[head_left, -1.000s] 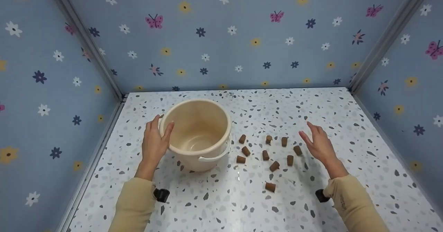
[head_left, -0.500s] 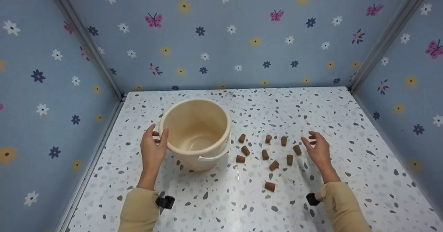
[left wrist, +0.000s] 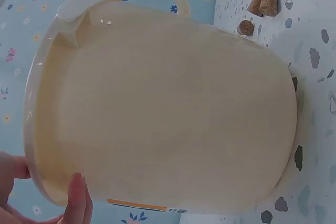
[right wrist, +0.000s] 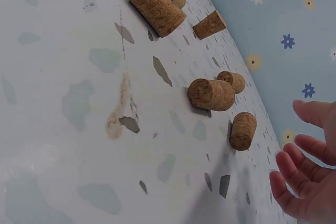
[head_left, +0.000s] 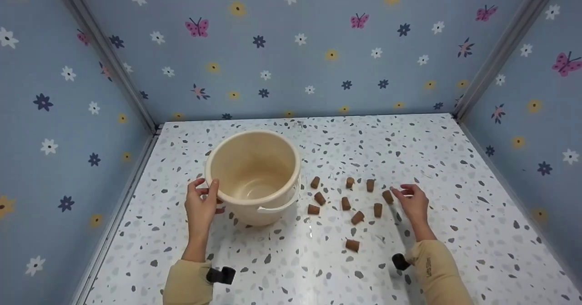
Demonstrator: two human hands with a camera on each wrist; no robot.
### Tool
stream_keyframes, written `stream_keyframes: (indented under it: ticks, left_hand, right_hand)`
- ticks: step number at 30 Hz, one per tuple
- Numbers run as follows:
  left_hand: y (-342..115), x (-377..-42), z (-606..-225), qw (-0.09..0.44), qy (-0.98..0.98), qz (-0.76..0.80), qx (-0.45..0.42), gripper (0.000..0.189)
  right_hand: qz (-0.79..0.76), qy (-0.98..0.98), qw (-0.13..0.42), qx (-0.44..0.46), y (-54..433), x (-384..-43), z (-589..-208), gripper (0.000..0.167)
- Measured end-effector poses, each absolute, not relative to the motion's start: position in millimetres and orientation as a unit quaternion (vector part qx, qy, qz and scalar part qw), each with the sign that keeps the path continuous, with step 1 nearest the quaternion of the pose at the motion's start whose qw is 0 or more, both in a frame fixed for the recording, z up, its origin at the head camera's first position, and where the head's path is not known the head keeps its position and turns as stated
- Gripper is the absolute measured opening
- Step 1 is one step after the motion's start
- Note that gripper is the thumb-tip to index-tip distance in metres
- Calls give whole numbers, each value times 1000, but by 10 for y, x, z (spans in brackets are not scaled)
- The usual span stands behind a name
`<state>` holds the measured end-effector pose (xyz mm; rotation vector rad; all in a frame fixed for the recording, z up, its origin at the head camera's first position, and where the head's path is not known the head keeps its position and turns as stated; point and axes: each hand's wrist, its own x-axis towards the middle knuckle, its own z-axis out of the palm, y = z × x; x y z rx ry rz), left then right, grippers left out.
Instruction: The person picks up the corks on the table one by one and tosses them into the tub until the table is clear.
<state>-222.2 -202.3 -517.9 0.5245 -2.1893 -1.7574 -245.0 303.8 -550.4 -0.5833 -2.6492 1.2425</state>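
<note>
Two tan sleeves [head_left: 188, 284] lie nearest, and one cork [head_left: 352, 245] sits ahead of them on the tabletop [head_left: 295, 268]. Farther in, the right hand [head_left: 414, 207] hovers, thumb and fingers apart, just beside the outermost cork [head_left: 387, 197]; a stray fingertip could set that rolling. The left hand [head_left: 200, 212] has its grip clamped on the rim of the upright cream bucket [head_left: 253, 216]; a hard shove there might slide it into the nearest corks [head_left: 319, 198]. Behind stands the patterned wall [head_left: 300, 64].

Left fingers [head_left: 213, 187] hold a cream bucket [head_left: 250, 213], right fingers [head_left: 412, 188] just beside a brown cork [head_left: 387, 197].
</note>
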Motion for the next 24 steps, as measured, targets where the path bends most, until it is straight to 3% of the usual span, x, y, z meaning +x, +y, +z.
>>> stream_keyframes:
  ticks: [4, 13, 24]
  left_hand:
    - [-1950, -2118, -5040, 126, -754, -614, 198, 59]
    - [-2231, -2592, -6170, 193, -740, -620, 177, 62]
    - [-2172, -2572, -6152, 209, -643, -721, 153, 53]
  right_hand:
    - [433, -874, 39, -216, 3025, -2417, -5496, 51]
    - [463, -856, 9, -230, 2992, -2390, -5537, 53]
    - [451, -873, 22, -187, 2945, -2400, -5585, 45]
